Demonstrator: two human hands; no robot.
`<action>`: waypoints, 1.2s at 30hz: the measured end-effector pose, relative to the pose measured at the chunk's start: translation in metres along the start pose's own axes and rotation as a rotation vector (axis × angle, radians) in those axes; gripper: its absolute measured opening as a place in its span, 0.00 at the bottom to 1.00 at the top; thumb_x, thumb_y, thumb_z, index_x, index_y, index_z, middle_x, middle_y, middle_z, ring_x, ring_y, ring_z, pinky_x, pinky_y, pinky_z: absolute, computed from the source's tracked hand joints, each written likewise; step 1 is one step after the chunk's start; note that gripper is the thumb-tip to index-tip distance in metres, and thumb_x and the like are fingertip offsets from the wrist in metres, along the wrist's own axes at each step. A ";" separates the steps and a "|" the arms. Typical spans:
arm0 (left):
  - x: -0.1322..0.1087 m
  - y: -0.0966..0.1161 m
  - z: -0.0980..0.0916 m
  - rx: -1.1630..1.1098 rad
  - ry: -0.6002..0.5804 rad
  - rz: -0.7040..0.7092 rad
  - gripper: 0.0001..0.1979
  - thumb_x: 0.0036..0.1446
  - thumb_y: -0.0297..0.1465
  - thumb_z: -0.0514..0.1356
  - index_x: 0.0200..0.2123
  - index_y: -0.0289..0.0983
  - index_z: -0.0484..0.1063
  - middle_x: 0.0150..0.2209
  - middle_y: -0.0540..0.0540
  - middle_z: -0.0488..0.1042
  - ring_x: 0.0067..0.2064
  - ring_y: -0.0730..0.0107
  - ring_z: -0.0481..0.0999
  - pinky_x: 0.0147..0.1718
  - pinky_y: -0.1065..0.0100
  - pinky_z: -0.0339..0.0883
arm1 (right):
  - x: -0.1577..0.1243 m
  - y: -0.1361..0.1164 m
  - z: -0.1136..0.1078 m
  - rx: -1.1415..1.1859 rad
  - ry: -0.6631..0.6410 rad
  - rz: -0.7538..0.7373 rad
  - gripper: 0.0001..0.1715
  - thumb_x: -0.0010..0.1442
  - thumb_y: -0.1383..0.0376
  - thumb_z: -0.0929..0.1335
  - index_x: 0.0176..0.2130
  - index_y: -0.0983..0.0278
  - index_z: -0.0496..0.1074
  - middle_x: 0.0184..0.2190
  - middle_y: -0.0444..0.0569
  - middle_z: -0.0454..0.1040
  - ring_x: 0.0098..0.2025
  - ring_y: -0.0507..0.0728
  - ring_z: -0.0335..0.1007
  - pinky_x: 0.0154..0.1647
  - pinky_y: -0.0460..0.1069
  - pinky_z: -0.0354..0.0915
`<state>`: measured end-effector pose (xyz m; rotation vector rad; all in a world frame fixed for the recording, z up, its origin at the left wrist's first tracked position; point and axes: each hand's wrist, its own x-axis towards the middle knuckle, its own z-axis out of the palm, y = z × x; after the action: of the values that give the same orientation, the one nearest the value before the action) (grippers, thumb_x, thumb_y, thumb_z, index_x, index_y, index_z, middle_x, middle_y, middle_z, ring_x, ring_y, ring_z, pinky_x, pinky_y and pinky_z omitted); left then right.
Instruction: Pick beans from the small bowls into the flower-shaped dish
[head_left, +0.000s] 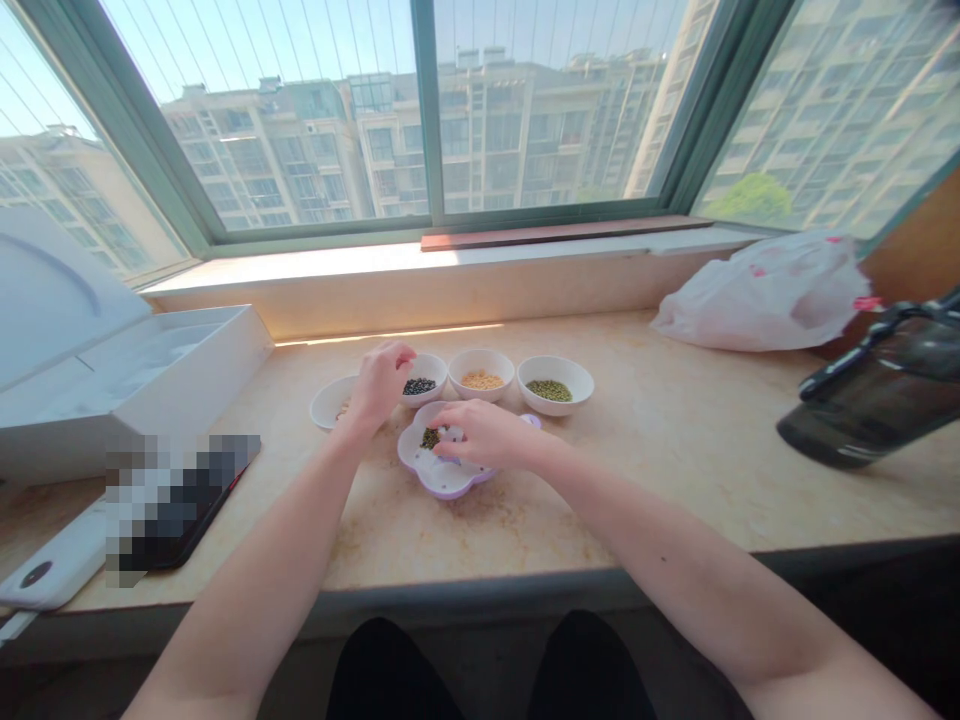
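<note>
The bowls (pixel 559 405) over there are white, against black beans (pixel 419 386), golden grains (pixel 482 380) and green beans (pixel 549 390); the dish (pixel 450 490) is white rimmed in lilac, the countertop (pixel 660 440) mottled cream and tan, the plastic bag (pixel 765 300) white flecked with pink

We log one flower-shaped dish (pixel 448 488), white inside and lilac outside, upright, with a small dark-green heap (pixel 430 439) within. Behind it we see four white bowls in a close row, left to right: pale pieces (bowl (pixel 325 404) partly hidden), black beans (pixel 420 386), yellowish beans (pixel 481 380), green beans (pixel 549 390).
</note>
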<state>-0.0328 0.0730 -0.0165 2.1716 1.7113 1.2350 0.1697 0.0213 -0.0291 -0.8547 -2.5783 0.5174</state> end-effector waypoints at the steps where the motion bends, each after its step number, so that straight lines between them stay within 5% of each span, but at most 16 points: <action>1: 0.001 -0.001 0.000 0.048 -0.026 0.030 0.11 0.58 0.25 0.56 0.37 0.37 0.78 0.41 0.43 0.81 0.45 0.61 0.78 0.51 0.60 0.70 | 0.002 -0.001 0.003 -0.015 -0.007 -0.005 0.14 0.61 0.63 0.71 0.47 0.62 0.79 0.50 0.52 0.80 0.47 0.61 0.77 0.48 0.54 0.68; 6: -0.001 0.005 -0.003 0.223 -0.124 0.078 0.14 0.61 0.26 0.53 0.43 0.37 0.78 0.45 0.40 0.79 0.45 0.58 0.78 0.48 0.60 0.70 | 0.009 -0.007 0.010 -0.110 -0.009 0.026 0.17 0.59 0.61 0.73 0.47 0.65 0.77 0.52 0.56 0.78 0.53 0.66 0.74 0.54 0.58 0.67; 14: -0.004 0.015 -0.003 0.243 -0.120 0.085 0.12 0.63 0.31 0.55 0.43 0.38 0.78 0.46 0.40 0.78 0.44 0.58 0.78 0.45 0.61 0.70 | 0.015 -0.003 0.010 -0.102 -0.061 0.081 0.07 0.61 0.66 0.71 0.40 0.65 0.78 0.45 0.54 0.79 0.45 0.63 0.76 0.46 0.55 0.68; 28: -0.007 0.020 0.001 0.214 -0.169 0.117 0.13 0.63 0.29 0.54 0.44 0.37 0.78 0.46 0.41 0.79 0.44 0.59 0.78 0.48 0.60 0.70 | 0.017 -0.001 0.012 -0.147 -0.081 0.103 0.08 0.64 0.67 0.67 0.31 0.64 0.74 0.37 0.51 0.78 0.38 0.59 0.73 0.39 0.52 0.63; 36: -0.011 0.021 0.000 0.193 -0.160 0.131 0.13 0.63 0.30 0.55 0.44 0.38 0.78 0.45 0.41 0.79 0.42 0.61 0.79 0.47 0.61 0.70 | 0.014 0.010 -0.007 0.319 0.042 0.175 0.13 0.68 0.59 0.64 0.32 0.62 0.65 0.29 0.44 0.70 0.31 0.52 0.64 0.31 0.48 0.58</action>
<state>-0.0175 0.0561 -0.0106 2.4527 1.7112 0.9251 0.1673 0.0389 -0.0244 -0.9669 -2.3074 0.9218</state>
